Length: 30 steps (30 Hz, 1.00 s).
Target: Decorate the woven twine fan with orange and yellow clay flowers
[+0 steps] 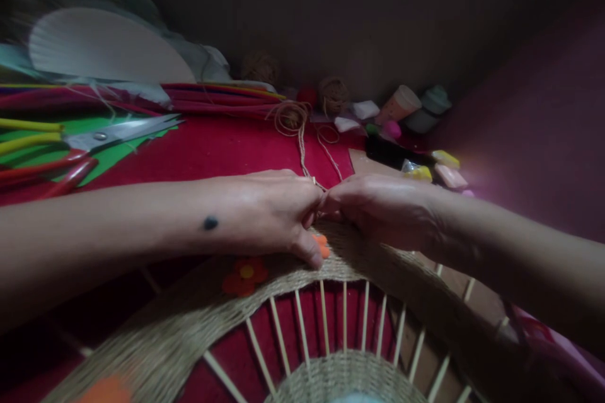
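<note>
A round woven twine piece fills the lower middle, with pale sticks running from its wide outer band to a smaller woven centre. My left hand is closed at the band's far edge, its thumb lying on the band beside an orange felt flower. My right hand meets it there, fingers pinched together where brown twine comes in. The fingertips are partly hidden. Another orange flower with a yellow middle sits on the band left of my hands.
Red- and yellow-handled scissors lie on green sheets at left, near a white pleated fan shape. Twine balls, a paper cup and a lidded bottle stand along the back. Small yellow packs lie at right.
</note>
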Each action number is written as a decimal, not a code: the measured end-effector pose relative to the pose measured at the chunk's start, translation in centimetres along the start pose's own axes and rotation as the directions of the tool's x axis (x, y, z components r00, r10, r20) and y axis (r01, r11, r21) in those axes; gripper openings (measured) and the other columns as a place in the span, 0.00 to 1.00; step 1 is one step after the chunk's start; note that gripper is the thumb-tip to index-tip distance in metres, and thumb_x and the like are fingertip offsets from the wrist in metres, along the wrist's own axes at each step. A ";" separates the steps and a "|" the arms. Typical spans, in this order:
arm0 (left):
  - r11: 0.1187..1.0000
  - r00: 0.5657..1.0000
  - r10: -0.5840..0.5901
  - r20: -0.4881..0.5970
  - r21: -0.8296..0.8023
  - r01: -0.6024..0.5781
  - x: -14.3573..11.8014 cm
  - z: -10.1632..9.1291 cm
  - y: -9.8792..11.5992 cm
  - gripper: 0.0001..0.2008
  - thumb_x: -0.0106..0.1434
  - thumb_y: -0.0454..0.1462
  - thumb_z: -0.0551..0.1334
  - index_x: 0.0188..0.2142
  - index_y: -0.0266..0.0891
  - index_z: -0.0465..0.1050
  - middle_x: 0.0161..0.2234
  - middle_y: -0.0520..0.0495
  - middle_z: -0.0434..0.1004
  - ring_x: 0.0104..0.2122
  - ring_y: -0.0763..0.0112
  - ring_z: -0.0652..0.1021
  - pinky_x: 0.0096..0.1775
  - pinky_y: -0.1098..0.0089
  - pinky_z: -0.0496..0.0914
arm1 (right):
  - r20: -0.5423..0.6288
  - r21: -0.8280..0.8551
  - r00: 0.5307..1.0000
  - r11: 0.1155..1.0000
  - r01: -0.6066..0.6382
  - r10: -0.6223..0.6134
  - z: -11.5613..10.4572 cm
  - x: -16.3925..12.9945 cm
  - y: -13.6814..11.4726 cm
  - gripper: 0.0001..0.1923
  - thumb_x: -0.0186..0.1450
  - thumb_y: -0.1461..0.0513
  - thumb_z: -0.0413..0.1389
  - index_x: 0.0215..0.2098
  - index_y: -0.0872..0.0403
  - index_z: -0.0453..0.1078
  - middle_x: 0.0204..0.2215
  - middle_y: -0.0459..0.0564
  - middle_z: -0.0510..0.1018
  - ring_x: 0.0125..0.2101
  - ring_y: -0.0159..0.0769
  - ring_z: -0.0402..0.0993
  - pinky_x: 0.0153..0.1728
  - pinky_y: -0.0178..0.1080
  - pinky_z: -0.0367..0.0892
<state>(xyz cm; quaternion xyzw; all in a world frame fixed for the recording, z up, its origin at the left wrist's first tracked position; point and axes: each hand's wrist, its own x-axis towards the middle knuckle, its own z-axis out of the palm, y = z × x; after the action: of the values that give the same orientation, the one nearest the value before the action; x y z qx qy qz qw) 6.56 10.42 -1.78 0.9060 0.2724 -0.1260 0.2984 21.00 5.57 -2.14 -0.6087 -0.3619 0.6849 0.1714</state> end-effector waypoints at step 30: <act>0.935 0.991 0.056 0.124 -0.356 -0.008 0.6 -0.2 -1.8 0.15 0.49 0.46 0.67 0.27 0.39 0.66 0.19 0.58 0.64 0.20 0.77 0.66 0.23 0.76 0.56 | 0.037 0.123 0.993 0.985 -0.120 0.116 0.0 -0.1 0.1 0.10 0.55 0.70 0.48 0.21 0.57 0.69 0.16 0.46 0.71 0.19 0.28 0.67 0.24 0.30 0.65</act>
<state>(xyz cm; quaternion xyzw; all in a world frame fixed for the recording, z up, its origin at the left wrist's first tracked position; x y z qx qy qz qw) 6.00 12.04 -2.68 0.8314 0.2554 -0.1298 0.4762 21.07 5.49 -2.13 -0.6068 -0.2843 0.7242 0.1629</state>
